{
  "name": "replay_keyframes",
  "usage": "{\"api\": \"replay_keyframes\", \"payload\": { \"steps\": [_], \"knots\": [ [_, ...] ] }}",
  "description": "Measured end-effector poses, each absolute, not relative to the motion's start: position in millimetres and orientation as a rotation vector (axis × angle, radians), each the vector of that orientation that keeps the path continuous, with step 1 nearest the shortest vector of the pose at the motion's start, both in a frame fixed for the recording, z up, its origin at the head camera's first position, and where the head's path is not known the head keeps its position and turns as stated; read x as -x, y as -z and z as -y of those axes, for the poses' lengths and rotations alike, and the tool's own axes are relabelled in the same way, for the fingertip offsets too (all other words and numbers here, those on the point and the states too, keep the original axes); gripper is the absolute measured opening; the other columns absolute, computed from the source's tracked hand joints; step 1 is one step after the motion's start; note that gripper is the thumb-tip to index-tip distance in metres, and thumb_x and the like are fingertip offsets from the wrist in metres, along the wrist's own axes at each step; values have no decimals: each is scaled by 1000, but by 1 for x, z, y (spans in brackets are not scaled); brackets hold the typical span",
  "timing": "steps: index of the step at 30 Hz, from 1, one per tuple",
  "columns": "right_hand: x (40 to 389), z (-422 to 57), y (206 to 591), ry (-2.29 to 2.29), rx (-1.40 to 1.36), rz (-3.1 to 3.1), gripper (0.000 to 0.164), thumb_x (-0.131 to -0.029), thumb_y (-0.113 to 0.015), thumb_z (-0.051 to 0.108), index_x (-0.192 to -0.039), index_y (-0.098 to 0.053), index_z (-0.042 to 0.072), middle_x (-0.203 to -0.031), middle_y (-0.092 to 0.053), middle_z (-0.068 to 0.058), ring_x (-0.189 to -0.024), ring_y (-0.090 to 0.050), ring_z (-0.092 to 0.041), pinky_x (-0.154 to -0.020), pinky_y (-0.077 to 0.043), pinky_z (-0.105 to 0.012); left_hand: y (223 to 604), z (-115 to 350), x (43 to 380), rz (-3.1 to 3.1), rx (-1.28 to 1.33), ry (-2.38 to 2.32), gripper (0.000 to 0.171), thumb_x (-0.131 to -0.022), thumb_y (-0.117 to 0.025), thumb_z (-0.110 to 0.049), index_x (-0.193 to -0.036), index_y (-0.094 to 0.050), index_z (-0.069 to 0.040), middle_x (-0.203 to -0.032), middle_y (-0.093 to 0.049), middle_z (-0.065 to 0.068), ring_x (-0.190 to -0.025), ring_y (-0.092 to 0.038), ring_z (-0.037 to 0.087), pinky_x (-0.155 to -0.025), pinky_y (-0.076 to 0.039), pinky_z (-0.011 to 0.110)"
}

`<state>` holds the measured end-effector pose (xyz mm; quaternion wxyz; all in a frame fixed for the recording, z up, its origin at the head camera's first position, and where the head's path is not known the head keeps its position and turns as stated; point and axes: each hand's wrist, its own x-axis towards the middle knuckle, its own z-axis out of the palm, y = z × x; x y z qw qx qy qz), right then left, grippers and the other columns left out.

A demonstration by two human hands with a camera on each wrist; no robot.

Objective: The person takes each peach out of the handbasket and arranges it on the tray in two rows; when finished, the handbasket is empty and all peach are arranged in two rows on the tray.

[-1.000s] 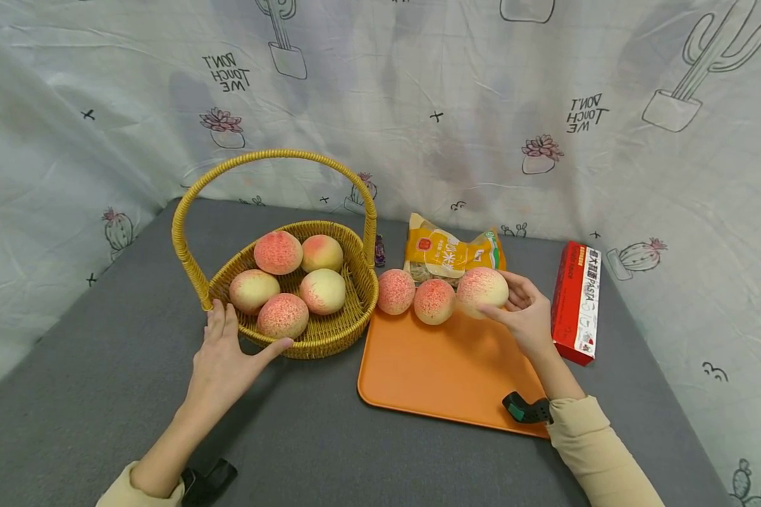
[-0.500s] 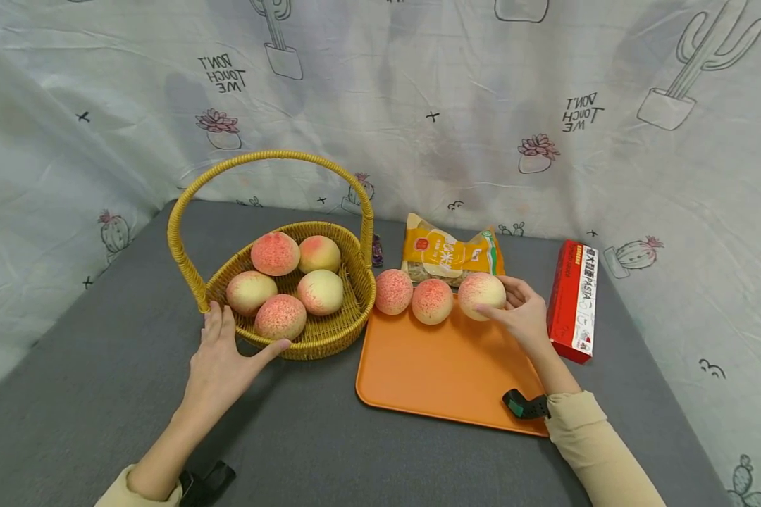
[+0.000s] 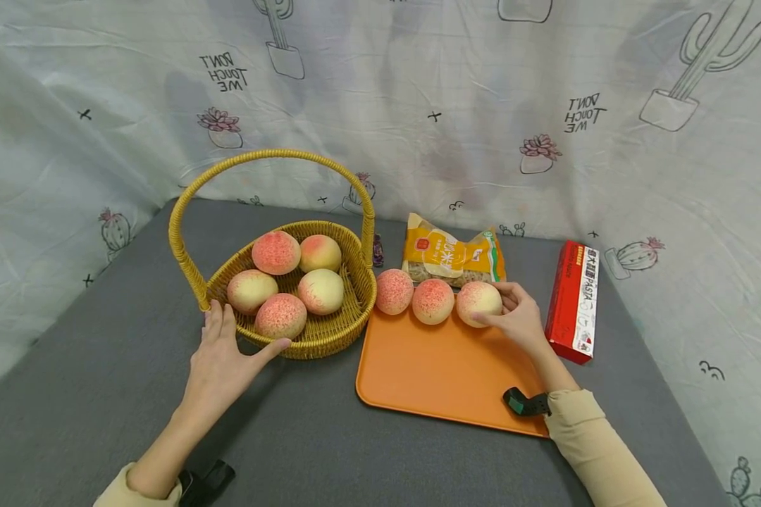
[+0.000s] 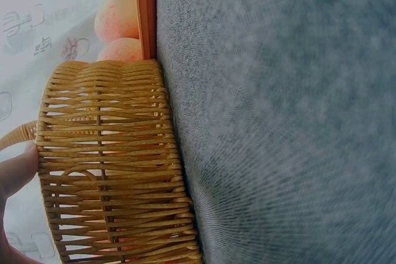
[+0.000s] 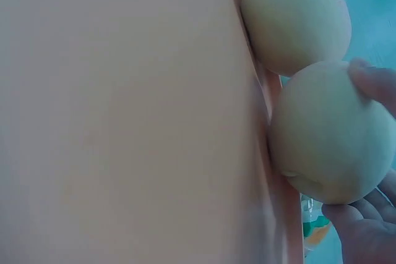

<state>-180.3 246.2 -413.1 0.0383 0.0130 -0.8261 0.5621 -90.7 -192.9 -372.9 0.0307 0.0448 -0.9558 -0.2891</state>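
Grasping pale peach (image 3: 478,303) in right grip (image 3: 518,318); left grip (image 3: 220,362) (spread wide, unclenched) touching basket rim (image 3: 327,343).

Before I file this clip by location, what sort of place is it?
Probably a staged tabletop set: a cactus-print curtain hangs behind a grey table bearing a wicker basket and an orange tray.

Light is soft — right wrist view looks hazy.

Frame left: basket (image 3: 320,348), glossy weave from here | centre: peaches (image 3: 433,303), matt; tray (image 3: 444,373), smooth plastic | right: box (image 3: 573,303), smooth card
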Motion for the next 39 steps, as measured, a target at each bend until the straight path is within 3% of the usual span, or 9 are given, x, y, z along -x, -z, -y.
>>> {"api": "replay_keyframes", "payload": {
  "steps": [8,13,22,29,39],
  "knots": [
    [174,-254,404,-1658,-120,2657,70,-78,-82,4,-132,-40,-9,-140,-45,-26,-131,-46,-38,-100,-44,-43,373,193,92,2952,-140,898,118,-83,-65,-64,-149,-7,15,-155,3,35,-139,-5,56,-99,-20,74],
    [169,-262,398,-1557,-176,2759,72,-77,-84,8,-127,-35,-9,-139,-43,-30,-130,-44,-43,-99,-43,-51,372,193,92,2955,-145,896,118,-83,-64,-65,-149,-7,15,-155,3,34,-139,-6,57,-99,-20,75],
    [164,-274,395,-1428,-210,2871,93,-75,-86,15,-145,-31,-8,-143,-39,-32,-130,-42,-46,-101,-41,-53,372,193,92,2949,-136,893,119,-82,-64,-65,-148,-8,16,-154,2,35,-138,-7,57,-99,-21,74],
    [163,-282,395,-1260,-126,2940,81,-74,-87,23,-135,-46,-11,-133,-51,-33,-122,-51,-46,-96,-45,-53,372,193,91,2966,-147,897,119,-82,-64,-66,-149,-7,15,-155,3,35,-139,-6,55,-100,-20,74],
    [164,-279,398,-1247,-103,2939,80,-76,-85,24,-135,-46,-14,-132,-51,-34,-120,-53,-47,-95,-46,-53,373,193,91,2956,-139,886,119,-82,-65,-65,-148,-8,16,-154,2,36,-139,-7,56,-100,-21,73]
  ]
}}
